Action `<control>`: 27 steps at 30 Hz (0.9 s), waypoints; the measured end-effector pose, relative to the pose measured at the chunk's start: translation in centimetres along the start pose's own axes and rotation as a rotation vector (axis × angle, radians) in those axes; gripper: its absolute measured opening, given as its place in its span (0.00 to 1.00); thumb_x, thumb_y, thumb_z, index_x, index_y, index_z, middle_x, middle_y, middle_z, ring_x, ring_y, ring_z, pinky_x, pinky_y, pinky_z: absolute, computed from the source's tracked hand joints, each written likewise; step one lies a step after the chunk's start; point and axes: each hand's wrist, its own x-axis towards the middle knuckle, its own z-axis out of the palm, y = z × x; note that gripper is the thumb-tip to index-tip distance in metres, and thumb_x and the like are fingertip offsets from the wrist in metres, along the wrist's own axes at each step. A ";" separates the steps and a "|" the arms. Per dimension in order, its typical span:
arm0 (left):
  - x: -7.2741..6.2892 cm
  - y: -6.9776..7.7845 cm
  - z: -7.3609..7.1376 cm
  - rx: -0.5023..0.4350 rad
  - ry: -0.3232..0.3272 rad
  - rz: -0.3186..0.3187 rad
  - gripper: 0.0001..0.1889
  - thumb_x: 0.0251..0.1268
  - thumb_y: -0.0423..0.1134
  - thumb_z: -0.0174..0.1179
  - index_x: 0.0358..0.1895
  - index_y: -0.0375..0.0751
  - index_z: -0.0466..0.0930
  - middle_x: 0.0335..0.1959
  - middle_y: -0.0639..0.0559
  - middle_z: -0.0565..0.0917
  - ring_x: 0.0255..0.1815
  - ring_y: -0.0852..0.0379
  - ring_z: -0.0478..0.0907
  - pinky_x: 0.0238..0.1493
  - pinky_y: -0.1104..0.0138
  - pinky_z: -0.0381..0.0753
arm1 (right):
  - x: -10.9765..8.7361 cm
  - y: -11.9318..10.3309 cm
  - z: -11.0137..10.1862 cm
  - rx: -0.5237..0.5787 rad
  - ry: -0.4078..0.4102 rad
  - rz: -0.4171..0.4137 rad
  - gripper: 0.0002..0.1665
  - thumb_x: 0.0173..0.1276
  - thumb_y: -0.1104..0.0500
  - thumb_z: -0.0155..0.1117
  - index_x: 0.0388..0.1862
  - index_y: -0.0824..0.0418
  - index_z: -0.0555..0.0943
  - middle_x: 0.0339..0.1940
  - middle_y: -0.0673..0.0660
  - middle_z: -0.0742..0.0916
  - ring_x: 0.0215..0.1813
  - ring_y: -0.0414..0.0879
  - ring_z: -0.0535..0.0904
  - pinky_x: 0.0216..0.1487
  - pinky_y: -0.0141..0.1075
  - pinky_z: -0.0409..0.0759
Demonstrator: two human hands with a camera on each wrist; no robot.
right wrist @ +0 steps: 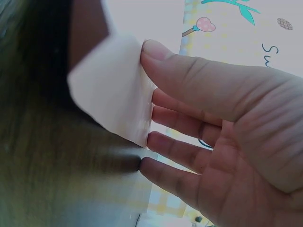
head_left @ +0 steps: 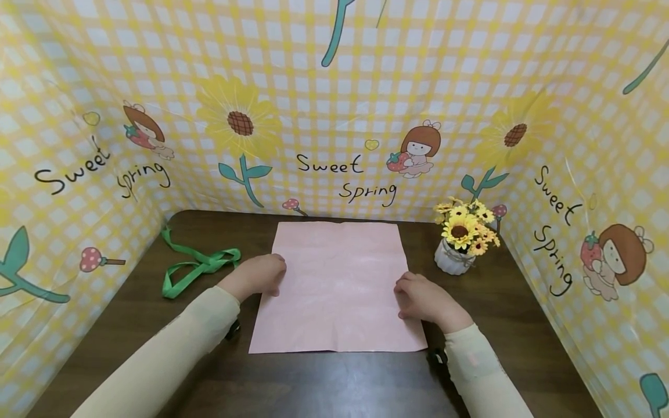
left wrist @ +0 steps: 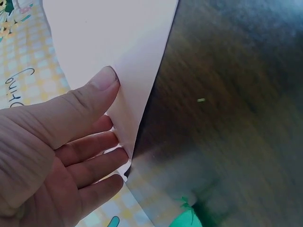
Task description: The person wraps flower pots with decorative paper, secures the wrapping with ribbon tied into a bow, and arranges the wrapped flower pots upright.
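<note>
A square sheet of pink paper (head_left: 337, 290) with faint creases lies on the dark wooden table (head_left: 334, 383). My left hand (head_left: 261, 274) is at its left edge, fingertips and thumb over the border. In the left wrist view the thumb (left wrist: 105, 79) overlaps the pale sheet (left wrist: 113, 38), the other fingers lying loosely along its edge. At the right edge is my right hand (head_left: 425, 297), its fingertips touching the border. The right wrist view shows the thumb tip (right wrist: 154, 49) against the paper (right wrist: 113, 85), fingers spread below it and a near corner slightly raised.
A tangled green ribbon (head_left: 201, 267) lies to the left, just beyond my left hand. At the back right stands a white ribbed pot (head_left: 453, 258) of yellow artificial flowers (head_left: 462, 226). A yellow checked cloth (head_left: 334, 116) walls the table at the back and sides.
</note>
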 end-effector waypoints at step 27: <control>0.1 0.5 -0.2 -0.005 -0.019 -0.043 0.23 0.55 0.42 0.78 0.52 0.37 0.84 0.59 0.39 0.82 0.59 0.40 0.81 0.60 0.47 0.80 | 0.0 0.2 0.1 -0.004 0.002 0.002 0.27 0.56 0.55 0.82 0.53 0.61 0.85 0.53 0.55 0.83 0.57 0.53 0.78 0.61 0.49 0.78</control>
